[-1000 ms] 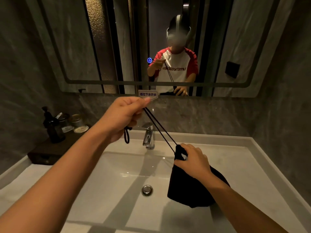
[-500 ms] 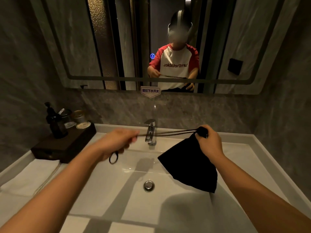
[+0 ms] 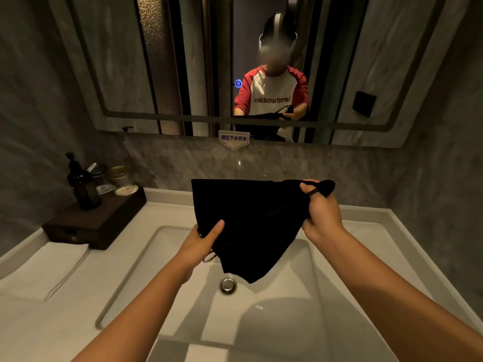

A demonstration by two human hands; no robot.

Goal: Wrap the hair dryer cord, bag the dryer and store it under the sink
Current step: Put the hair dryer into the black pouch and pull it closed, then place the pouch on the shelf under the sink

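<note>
A black drawstring bag [image 3: 248,223] hangs in the air over the white sink basin [image 3: 183,270], held between both hands. My left hand [image 3: 202,244] pinches its lower left edge, thumb on the front. My right hand [image 3: 320,218] grips the gathered neck at the upper right, and the black drawstring [image 3: 317,189] loops over one finger there. The bag looks full and closed at the neck. The hair dryer itself and its cord do not show.
The drain plug [image 3: 228,285] sits below the bag. A dark wooden tray [image 3: 96,220] with a pump bottle [image 3: 81,184] and glass jars stands at the left. A folded white towel [image 3: 44,270] lies in front of it. The mirror [image 3: 261,61] hangs above.
The drawstring, earlier pulled taut between my hands, has gone slack. My left hand let go of the string and took the bag's lower edge. The bag now hides the tap.
</note>
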